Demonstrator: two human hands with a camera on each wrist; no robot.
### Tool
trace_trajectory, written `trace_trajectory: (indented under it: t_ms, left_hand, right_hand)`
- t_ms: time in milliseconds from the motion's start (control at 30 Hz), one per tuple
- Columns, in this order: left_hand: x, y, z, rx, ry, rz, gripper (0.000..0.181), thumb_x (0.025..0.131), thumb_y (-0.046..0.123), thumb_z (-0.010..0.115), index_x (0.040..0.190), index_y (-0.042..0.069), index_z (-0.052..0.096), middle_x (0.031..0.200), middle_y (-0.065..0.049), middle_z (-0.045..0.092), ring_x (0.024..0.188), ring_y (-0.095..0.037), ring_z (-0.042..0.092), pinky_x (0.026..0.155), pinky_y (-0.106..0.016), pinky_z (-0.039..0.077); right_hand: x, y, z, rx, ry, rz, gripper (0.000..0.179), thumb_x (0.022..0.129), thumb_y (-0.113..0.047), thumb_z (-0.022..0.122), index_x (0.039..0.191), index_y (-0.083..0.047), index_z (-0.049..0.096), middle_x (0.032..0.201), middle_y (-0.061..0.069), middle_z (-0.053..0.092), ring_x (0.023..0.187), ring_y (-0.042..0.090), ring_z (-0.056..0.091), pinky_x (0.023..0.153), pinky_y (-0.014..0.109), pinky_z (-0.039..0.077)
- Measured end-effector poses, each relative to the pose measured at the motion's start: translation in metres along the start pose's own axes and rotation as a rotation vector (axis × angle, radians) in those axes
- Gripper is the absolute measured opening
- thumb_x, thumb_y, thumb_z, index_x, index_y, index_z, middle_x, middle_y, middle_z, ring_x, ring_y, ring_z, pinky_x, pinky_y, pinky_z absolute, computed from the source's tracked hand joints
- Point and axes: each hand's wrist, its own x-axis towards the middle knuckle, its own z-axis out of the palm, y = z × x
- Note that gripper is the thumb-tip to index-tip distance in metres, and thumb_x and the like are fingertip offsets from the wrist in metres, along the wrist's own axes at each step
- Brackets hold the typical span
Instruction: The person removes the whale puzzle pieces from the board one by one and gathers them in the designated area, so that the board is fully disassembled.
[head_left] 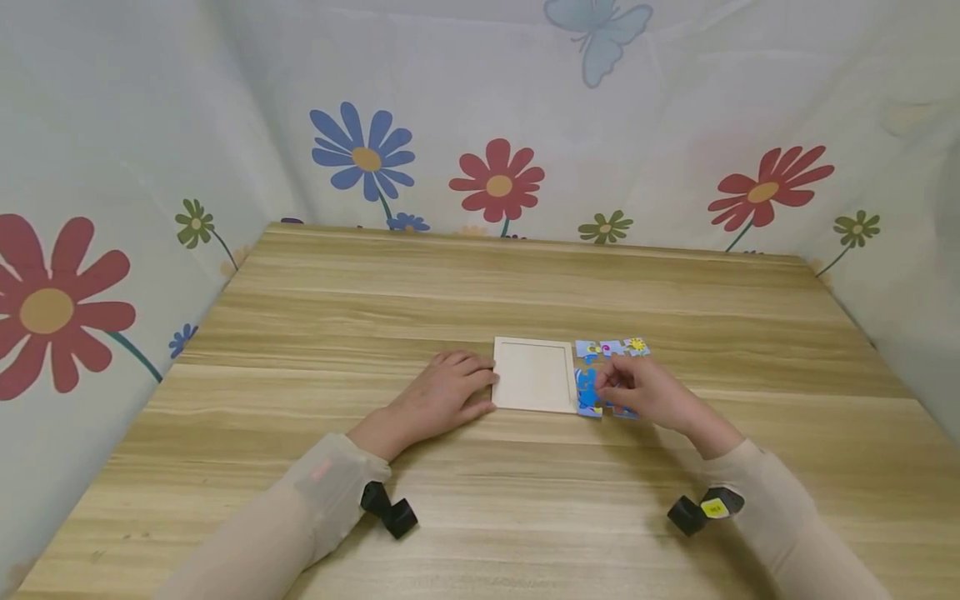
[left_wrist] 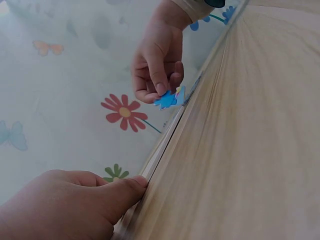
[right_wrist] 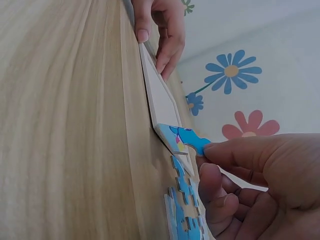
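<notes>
A shallow square wooden puzzle tray point(head_left: 531, 377) lies on the table, its recess bare. Along its left edge rests my left hand point(head_left: 442, 393), thumb and fingertips touching the rim. My right hand point(head_left: 647, 393) is just right of the tray, above a group of loose jigsaw pieces point(head_left: 587, 348). Between its thumb and index finger it pinches a blue jigsaw piece point(right_wrist: 194, 140) with pink and yellow marks. In the right wrist view that piece is beside the tray's right-hand end; whether it touches the tray I cannot tell. Part of the loose pieces is hidden under the right hand.
The wooden table point(head_left: 465, 292) has light and dark grain. A white curtain with printed flowers point(head_left: 498, 185) and butterflies hangs behind it and along both sides. Each wrist wears a small black camera point(head_left: 400, 517).
</notes>
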Motion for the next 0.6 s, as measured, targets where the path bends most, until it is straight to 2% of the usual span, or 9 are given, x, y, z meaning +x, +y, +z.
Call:
trace_trajectory:
  t_ms: [200, 600]
  left_hand:
    - [0.0, 0.001, -0.001, 0.0, -0.001, -0.002, 0.035, 0.093, 0.038, 0.062, 0.118, 0.014, 0.066, 0.129, -0.004, 0.062, 0.121, -0.026, 0.054, 0.103, -0.045, 0.042]
    - [0.001, 0.003, -0.004, -0.002, -0.013, -0.011, 0.037, 0.092, 0.039, 0.062, 0.118, 0.014, 0.066, 0.129, -0.004, 0.062, 0.121, -0.026, 0.054, 0.103, -0.046, 0.042]
  right_hand:
    - [0.002, 0.002, -0.001, 0.001, -0.042, 0.021, 0.005, 0.09, -0.002, 0.063, 0.089, 0.002, 0.06, 0.074, 0.007, 0.058, 0.06, 0.008, 0.05, 0.051, 0.018, 0.042]
    - [0.004, 0.011, -0.001, -0.082, -0.035, 0.008, 0.004, 0.089, -0.002, 0.063, 0.087, 0.001, 0.061, 0.076, 0.004, 0.059, 0.064, 0.004, 0.048, 0.056, 0.019, 0.043]
